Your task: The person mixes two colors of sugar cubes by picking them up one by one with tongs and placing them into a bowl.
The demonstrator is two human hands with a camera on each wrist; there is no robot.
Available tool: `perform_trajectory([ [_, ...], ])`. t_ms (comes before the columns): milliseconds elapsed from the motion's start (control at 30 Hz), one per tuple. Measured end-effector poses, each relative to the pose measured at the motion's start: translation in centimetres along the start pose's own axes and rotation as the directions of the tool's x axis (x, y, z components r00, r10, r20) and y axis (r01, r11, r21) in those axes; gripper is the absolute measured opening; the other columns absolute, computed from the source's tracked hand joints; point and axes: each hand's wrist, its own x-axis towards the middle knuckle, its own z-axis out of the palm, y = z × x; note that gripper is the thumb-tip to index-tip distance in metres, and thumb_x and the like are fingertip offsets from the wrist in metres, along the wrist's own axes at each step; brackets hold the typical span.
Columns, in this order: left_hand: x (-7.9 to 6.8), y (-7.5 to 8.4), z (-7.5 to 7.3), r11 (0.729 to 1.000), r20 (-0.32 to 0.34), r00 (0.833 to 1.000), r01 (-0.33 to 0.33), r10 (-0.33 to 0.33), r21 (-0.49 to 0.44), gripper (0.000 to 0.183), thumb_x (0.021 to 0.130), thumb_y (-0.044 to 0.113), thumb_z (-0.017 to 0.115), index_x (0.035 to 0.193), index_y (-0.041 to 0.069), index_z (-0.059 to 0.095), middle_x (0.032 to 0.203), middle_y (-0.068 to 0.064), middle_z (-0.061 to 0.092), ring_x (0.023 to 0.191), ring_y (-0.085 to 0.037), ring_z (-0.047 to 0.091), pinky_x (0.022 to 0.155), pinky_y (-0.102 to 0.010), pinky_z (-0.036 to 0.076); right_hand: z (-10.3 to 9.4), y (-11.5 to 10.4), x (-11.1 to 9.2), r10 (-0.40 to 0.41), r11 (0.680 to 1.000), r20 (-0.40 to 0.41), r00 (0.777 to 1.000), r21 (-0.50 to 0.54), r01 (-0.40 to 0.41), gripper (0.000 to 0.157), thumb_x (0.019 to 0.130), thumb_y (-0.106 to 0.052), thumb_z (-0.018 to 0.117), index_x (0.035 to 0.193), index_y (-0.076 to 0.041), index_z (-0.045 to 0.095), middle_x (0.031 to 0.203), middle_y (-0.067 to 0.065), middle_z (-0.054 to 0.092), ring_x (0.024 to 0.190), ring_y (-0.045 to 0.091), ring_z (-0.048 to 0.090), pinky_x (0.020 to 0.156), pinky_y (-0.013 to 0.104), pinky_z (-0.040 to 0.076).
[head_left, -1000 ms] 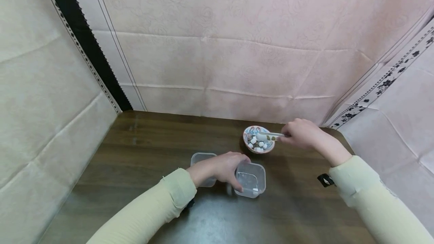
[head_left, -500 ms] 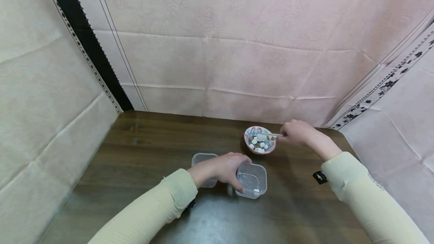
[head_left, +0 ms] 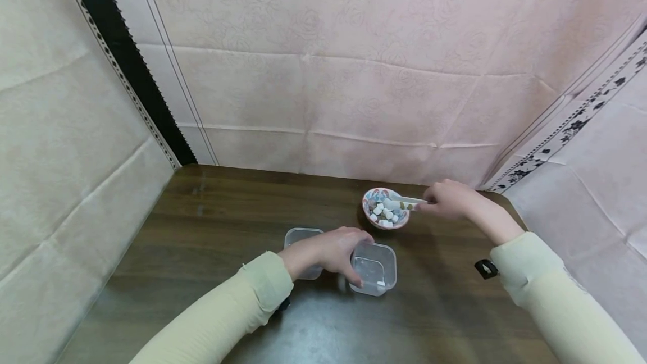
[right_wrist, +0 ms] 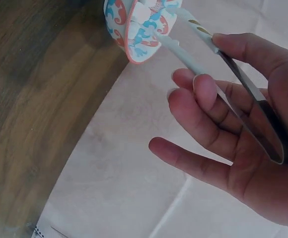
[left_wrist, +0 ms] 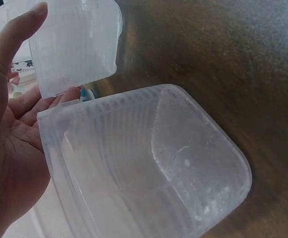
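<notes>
My right hand (head_left: 448,202) holds a pair of tongs (right_wrist: 243,94) with pale, leaf-patterned tips and metal arms; the arms stand apart. Their tips reach into a small patterned bowl (head_left: 368,219) containing several white cubes (head_left: 388,215). Whether a cube lies between the tips, I cannot tell. My left hand (head_left: 337,249) grips the left side of a clear plastic container (head_left: 376,268), thumb at the near side and fingers at the far side. A small white piece shows low in that container. Under my left wrist stands a second clear container (left_wrist: 149,148), partly hidden in the head view.
Everything stands on a dark brown wooden table (head_left: 237,206). Pale cloth (head_left: 328,100) hangs behind the table's back edge, close beyond the bowl, with more cloth at both sides.
My right hand has moved slightly left and then back right over the bowl. The tongs' arms came together half a second ago and are apart now. My left hand has stayed put.
</notes>
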Motion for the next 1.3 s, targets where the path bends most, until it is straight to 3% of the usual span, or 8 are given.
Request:
perform_trajectory([
  [300,-0.1,0.0,0.2,1.0,-0.001,1.0,-0.005,0.005,0.001,0.084,0.08,0.036,0.096,0.15,0.012,0.057,0.148,-0.004,0.061,0.133,-0.017,0.054,0.115,-0.031,0.045,-0.7,-0.8,-3.3,-0.029,0.993,-0.007,1.0,0.113,0.03,0.025,0.101,-0.035,0.074,0.083,-0.018,0.071,0.065,-0.012,0.049,0.059,0.007,0.043,0.056,0.029,0.034],
  [667,-0.1,0.0,-0.2,1.0,-0.031,0.999,-0.028,0.029,0.012,0.084,0.079,0.035,0.097,0.149,0.009,0.058,0.145,-0.005,0.063,0.132,-0.021,0.055,0.115,-0.033,0.045,-2.4,-4.7,-6.1,-0.115,0.984,0.052,0.992,0.141,0.107,0.027,0.098,-0.04,0.076,0.079,-0.026,0.064,0.063,-0.017,0.043,0.057,0.0,0.036,0.054,0.024,0.029],
  [933,0.0,0.1,-0.2,1.0,-0.019,0.999,-0.028,0.028,0.01,0.084,0.08,0.034,0.096,0.15,0.007,0.056,0.149,-0.008,0.061,0.137,-0.023,0.054,0.118,-0.036,0.043,-2.2,-7.3,-6.2,-0.194,0.98,0.097,0.976,0.061,0.188,0.032,0.094,-0.032,0.077,0.07,-0.026,0.057,0.063,-0.018,0.039,0.056,-0.001,0.033,0.051,0.024,0.025],
  [1300,0.1,0.3,0.0,1.0,-0.012,1.0,-0.02,0.02,0.02,0.084,0.08,0.036,0.096,0.15,0.009,0.057,0.15,-0.005,0.061,0.139,-0.022,0.053,0.119,-0.035,0.042,-1.5,-9.7,-4.5,-0.125,0.99,0.225,0.966,-0.039,0.137,0.029,0.089,-0.034,0.082,0.067,-0.024,0.064,0.058,-0.014,0.047,0.055,0.005,0.038,0.049,0.024,0.03],
])
